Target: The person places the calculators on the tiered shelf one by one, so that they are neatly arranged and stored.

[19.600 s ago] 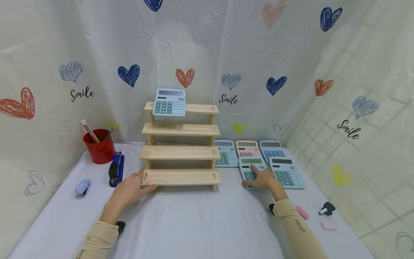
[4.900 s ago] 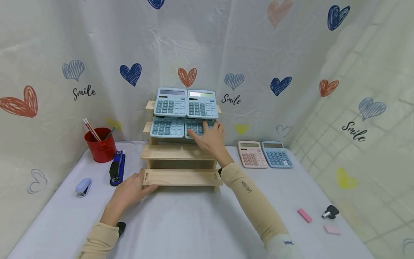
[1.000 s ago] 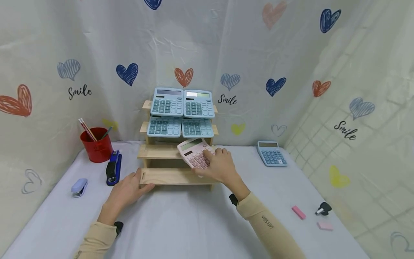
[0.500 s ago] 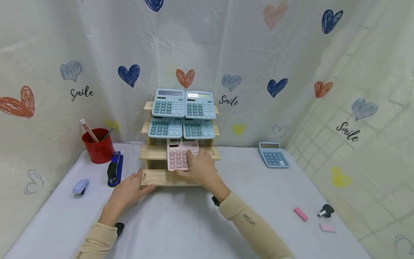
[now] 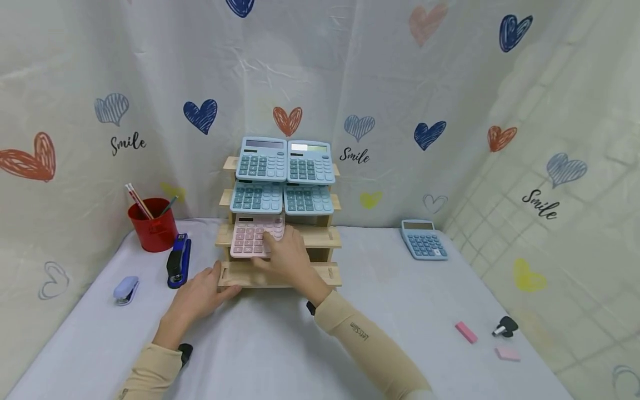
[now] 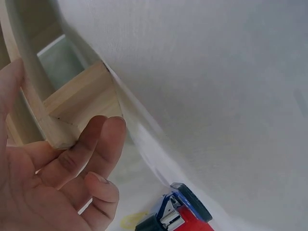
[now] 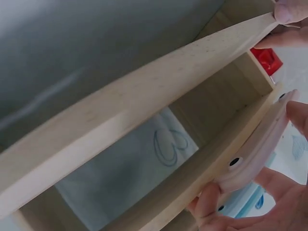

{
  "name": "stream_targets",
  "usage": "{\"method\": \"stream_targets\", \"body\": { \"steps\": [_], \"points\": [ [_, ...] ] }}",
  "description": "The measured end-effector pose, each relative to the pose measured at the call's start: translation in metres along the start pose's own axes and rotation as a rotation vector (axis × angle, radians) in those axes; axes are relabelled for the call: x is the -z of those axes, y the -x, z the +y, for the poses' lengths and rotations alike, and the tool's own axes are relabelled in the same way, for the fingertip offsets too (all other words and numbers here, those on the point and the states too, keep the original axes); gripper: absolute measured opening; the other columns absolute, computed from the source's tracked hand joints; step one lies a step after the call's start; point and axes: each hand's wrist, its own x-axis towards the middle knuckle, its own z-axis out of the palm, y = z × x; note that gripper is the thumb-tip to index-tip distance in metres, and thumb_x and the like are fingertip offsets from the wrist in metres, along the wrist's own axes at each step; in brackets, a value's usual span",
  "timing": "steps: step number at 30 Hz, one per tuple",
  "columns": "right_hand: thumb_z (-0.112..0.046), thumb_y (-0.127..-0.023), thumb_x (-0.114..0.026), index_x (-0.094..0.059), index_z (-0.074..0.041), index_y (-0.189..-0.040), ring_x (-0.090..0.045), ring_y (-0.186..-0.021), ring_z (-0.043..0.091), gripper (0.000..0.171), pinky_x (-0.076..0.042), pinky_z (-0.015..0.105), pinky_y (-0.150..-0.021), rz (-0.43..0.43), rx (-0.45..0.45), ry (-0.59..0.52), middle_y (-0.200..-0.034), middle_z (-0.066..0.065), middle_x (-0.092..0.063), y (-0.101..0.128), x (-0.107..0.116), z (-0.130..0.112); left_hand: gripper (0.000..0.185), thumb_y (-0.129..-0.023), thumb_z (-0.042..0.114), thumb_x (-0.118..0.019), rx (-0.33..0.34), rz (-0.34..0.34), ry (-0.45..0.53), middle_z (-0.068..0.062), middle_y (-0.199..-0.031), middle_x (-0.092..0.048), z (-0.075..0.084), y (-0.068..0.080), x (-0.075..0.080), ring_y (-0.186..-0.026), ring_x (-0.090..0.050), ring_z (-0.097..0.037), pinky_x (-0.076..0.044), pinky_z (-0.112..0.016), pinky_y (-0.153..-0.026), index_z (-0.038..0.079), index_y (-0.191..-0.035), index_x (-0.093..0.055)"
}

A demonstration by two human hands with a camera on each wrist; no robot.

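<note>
A stepped wooden shelf [image 5: 280,273] stands mid-table. My left hand [image 5: 199,294] grips the left end of its lowest step, thumb along the front edge; the left wrist view shows the fingers [image 6: 98,144] bent around the corner. On the second step from the bottom, at the left, a pink calculator [image 5: 246,236] leans against the shelf. My right hand [image 5: 289,258] pinches its right side and lower edge. In the right wrist view the pink calculator [image 7: 260,144] rests against the step edge between thumb and fingers. Two blue calculators [image 5: 261,159] fill the top step, two more [image 5: 256,198] the step below.
One blue calculator [image 5: 424,240] lies on the table at the back right. Pink erasers [image 5: 466,332] and a black-and-silver item [image 5: 506,326] lie front right. A red pencil cup [image 5: 154,228], blue stapler [image 5: 179,261] and small lilac stapler [image 5: 126,290] are at the left.
Since the earliest frame, three blue calculators have gone from table to shelf. In the last second my right hand brought the pink one left onto its step. The left hand stayed put.
</note>
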Motion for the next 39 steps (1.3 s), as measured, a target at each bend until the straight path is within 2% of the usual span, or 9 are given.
{"method": "stream_targets", "body": {
  "steps": [4, 10, 14, 19, 22, 25, 31, 35, 39],
  "points": [
    [-0.061, -0.090, -0.059, -0.065, -0.019, -0.120, -0.052, -0.098, 0.028, 0.052, -0.045, 0.037, -0.085, -0.016, -0.027, 0.011, -0.105, 0.018, -0.059, -0.009, -0.003, -0.007, 0.090, -0.094, 0.053, -0.063, -0.015, 0.013, 0.004, -0.036, -0.128, -0.060, 0.000, 0.000, -0.001, -0.107, -0.065, -0.047, -0.055, -0.057, -0.087, -0.014, -0.146, -0.036],
    [-0.065, -0.089, -0.059, -0.062, -0.020, -0.124, -0.052, -0.099, 0.027, 0.058, -0.046, 0.036, -0.086, -0.034, -0.068, -0.016, -0.107, 0.016, -0.059, -0.010, -0.003, -0.006, 0.091, -0.093, 0.054, -0.064, -0.020, 0.031, -0.007, -0.036, -0.126, -0.061, 0.001, -0.001, 0.000, -0.105, -0.066, -0.046, -0.056, -0.057, -0.085, -0.014, -0.146, -0.037],
    [-0.066, -0.087, -0.064, -0.059, -0.018, -0.128, -0.056, -0.099, 0.027, 0.063, -0.047, 0.038, -0.087, -0.038, -0.067, -0.066, -0.112, 0.015, -0.060, 0.001, -0.002, 0.004, 0.091, -0.093, 0.054, -0.065, -0.016, 0.033, -0.014, -0.037, -0.127, -0.060, 0.001, 0.000, 0.001, -0.107, -0.066, -0.047, -0.055, -0.057, -0.086, -0.014, -0.146, -0.037],
    [-0.055, -0.086, -0.070, -0.059, -0.014, -0.121, -0.058, -0.091, 0.028, 0.055, -0.047, 0.038, -0.076, 0.028, -0.046, -0.130, -0.116, 0.015, -0.059, 0.024, -0.007, 0.033, 0.092, -0.093, 0.055, -0.064, 0.002, 0.019, -0.010, -0.037, -0.128, -0.059, 0.000, 0.001, 0.002, -0.108, -0.065, -0.047, -0.055, -0.058, -0.086, -0.014, -0.147, -0.036],
    [-0.049, -0.086, -0.071, -0.059, -0.011, -0.117, -0.057, -0.088, 0.029, 0.050, -0.047, 0.040, -0.073, 0.071, -0.057, -0.153, -0.120, 0.017, -0.058, 0.037, -0.009, 0.058, 0.093, -0.092, 0.057, -0.063, 0.014, 0.020, -0.020, -0.037, -0.128, -0.059, -0.002, 0.001, 0.002, -0.108, -0.064, -0.048, -0.055, -0.058, -0.086, -0.013, -0.147, -0.036],
    [-0.049, -0.087, -0.068, -0.060, -0.008, -0.116, -0.061, -0.090, 0.035, 0.051, -0.051, 0.046, -0.077, 0.076, -0.111, -0.168, -0.124, 0.021, -0.057, 0.047, -0.007, 0.087, 0.094, -0.092, 0.059, -0.063, 0.016, 0.021, -0.024, -0.037, -0.128, -0.059, -0.004, 0.001, 0.003, -0.110, -0.063, -0.049, -0.054, -0.059, -0.087, -0.013, -0.147, -0.036],
    [-0.067, -0.096, -0.045, -0.053, -0.006, -0.141, -0.059, -0.117, 0.046, 0.077, -0.046, 0.059, -0.101, -0.055, -0.350, -0.186, -0.144, 0.027, -0.046, 0.061, -0.007, 0.154, 0.096, -0.092, 0.060, -0.061, 0.020, -0.003, -0.008, -0.038, -0.130, -0.057, -0.003, 0.000, 0.002, -0.112, -0.063, -0.049, -0.053, -0.059, -0.089, -0.013, -0.148, -0.034],
    [-0.064, -0.098, -0.041, -0.046, 0.000, -0.147, -0.054, -0.122, 0.052, 0.081, -0.043, 0.064, -0.101, -0.087, -0.436, -0.130, -0.145, 0.032, -0.043, 0.072, -0.013, 0.214, 0.095, -0.093, 0.059, -0.061, 0.023, -0.015, 0.002, -0.037, -0.131, -0.057, -0.002, 0.000, 0.000, -0.113, -0.062, -0.048, -0.053, -0.059, -0.090, -0.013, -0.148, -0.033],
    [-0.060, -0.100, -0.040, -0.040, 0.007, -0.147, -0.042, -0.129, 0.063, 0.082, -0.035, 0.072, -0.105, -0.182, -0.513, -0.085, -0.145, 0.042, -0.036, 0.084, -0.021, 0.278, 0.095, -0.093, 0.059, -0.062, 0.023, -0.009, -0.005, -0.036, -0.131, -0.058, 0.000, -0.001, -0.001, -0.112, -0.063, -0.048, -0.053, -0.059, -0.090, -0.012, -0.149, -0.034]
  ]
}}
